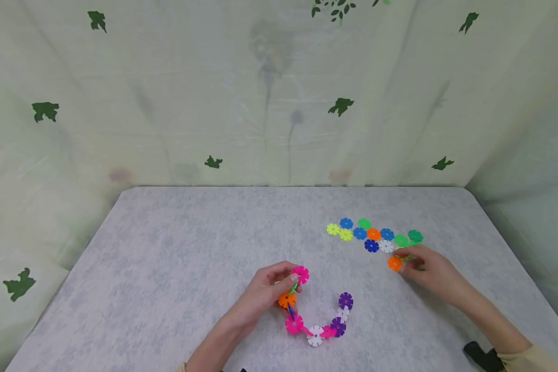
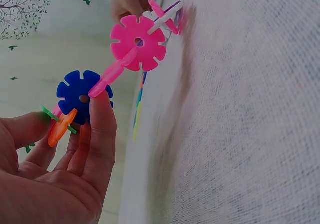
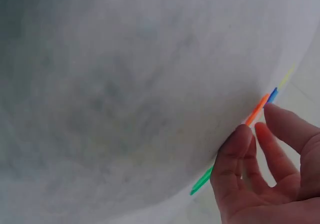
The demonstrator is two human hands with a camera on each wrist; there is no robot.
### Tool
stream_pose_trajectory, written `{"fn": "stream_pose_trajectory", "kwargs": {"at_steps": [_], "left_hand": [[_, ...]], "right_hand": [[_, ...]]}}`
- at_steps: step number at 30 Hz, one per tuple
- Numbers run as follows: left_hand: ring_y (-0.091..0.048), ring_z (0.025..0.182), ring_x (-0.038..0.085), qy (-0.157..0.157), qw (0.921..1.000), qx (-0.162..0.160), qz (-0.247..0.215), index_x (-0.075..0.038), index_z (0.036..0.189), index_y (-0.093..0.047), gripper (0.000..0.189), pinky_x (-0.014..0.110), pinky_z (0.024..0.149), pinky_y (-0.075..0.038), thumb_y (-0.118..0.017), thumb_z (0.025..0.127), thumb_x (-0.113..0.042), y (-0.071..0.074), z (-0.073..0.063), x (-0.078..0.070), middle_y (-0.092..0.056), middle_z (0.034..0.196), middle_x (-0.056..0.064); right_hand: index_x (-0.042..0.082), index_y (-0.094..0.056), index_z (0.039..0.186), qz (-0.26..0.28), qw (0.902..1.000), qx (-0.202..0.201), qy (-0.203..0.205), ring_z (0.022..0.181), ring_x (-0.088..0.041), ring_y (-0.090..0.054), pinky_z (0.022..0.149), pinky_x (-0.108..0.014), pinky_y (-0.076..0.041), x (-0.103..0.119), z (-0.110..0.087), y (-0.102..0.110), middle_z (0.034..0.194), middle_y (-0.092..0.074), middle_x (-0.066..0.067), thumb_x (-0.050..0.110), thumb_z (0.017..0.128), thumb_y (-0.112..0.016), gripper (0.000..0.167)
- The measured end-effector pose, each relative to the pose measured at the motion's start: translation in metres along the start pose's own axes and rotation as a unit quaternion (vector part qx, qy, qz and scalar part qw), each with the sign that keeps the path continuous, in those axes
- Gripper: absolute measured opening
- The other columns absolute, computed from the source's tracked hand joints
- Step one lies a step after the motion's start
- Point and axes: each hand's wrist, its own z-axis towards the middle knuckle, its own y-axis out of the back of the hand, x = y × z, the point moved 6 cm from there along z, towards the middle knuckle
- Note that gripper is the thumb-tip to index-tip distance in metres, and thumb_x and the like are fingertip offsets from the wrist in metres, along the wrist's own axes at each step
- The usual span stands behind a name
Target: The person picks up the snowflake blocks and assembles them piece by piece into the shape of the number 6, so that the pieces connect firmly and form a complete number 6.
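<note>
My left hand [image 1: 266,290] pinches one end of a curved chain of notched plastic discs, its thumb by a green disc [image 2: 49,112]. Near those fingers are a pink disc [image 1: 302,273], an orange disc [image 1: 285,299] and a blue disc [image 2: 75,92]. Beyond them the chain curves through a white disc [image 1: 315,337] to a purple disc [image 1: 346,300]. My right hand [image 1: 434,274] is at the loose discs, thumb and index fingertips apart beside a loose orange disc [image 1: 394,263], which looks flat on the table. Its palm side hides part of a yellowish disc.
Behind the right hand lie loose discs: a white disc [image 1: 386,246], a dark blue disc [image 1: 371,245], a yellow disc [image 1: 332,229], a green disc [image 1: 415,236] and several more. A pale curtain [image 1: 279,129] hangs along the far edge of the grey table [image 1: 167,248].
</note>
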Motion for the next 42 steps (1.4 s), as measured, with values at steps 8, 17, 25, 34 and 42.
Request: {"fn": "stream_pose_trajectory", "kwargs": {"at_steps": [8,17,25,34,42], "left_hand": [[-0.062,0.058,0.021,0.003,0.9998,0.008,-0.018,-0.007,0.115,-0.066,0.025,0.033,0.058,-0.057,-0.061,0.099,-0.025,-0.002,0.000,0.001,-0.064,0.092,0.013],[-0.061,0.059,0.021,-0.002,0.9998,0.014,-0.017,-0.007,0.114,-0.066,0.024,0.032,0.058,-0.056,-0.061,0.098,-0.024,-0.004,-0.001,0.001,-0.064,0.094,0.016],[-0.062,0.058,0.022,-0.001,0.9996,0.017,-0.024,-0.007,0.114,-0.066,0.024,0.034,0.058,-0.057,-0.061,0.098,-0.025,-0.005,-0.001,0.002,-0.064,0.092,0.015],[-0.061,0.060,0.020,0.001,0.9994,0.019,-0.028,-0.006,0.114,-0.066,0.026,0.031,0.058,-0.056,-0.061,0.098,-0.026,-0.005,0.000,0.002,-0.064,0.090,0.012],[-0.056,0.081,0.019,0.009,0.9999,0.006,-0.007,-0.008,0.112,-0.067,0.024,0.030,0.077,-0.046,-0.060,0.098,-0.027,-0.006,-0.002,0.002,-0.066,0.090,0.009]], "right_hand": [[0.008,-0.069,0.113,-0.039,0.9988,0.021,0.022,0.083,-0.017,-0.055,0.068,-0.027,-0.051,0.003,0.005,-0.004,0.104,-0.059,-0.004,0.004,0.083,-0.076,0.031],[0.009,-0.066,0.102,-0.012,0.9988,0.046,-0.016,0.084,-0.020,-0.058,0.073,-0.035,-0.054,0.005,0.002,-0.006,0.096,-0.064,0.000,0.004,0.086,-0.074,0.019],[0.012,-0.070,0.105,0.030,0.9983,0.044,-0.022,0.087,-0.019,-0.061,0.073,-0.028,-0.054,0.022,-0.010,-0.008,0.098,-0.067,0.002,0.010,0.090,-0.071,0.015],[0.013,-0.070,0.112,0.100,0.9937,0.049,0.000,0.095,-0.017,-0.061,0.078,-0.026,-0.053,0.064,-0.019,-0.022,0.106,-0.068,0.004,0.012,0.094,-0.067,0.019],[0.013,-0.068,0.117,0.174,0.9833,0.049,0.023,0.087,-0.025,-0.064,0.075,-0.030,-0.056,0.098,-0.022,-0.040,0.104,-0.065,0.001,0.010,0.096,-0.063,0.021]]}}
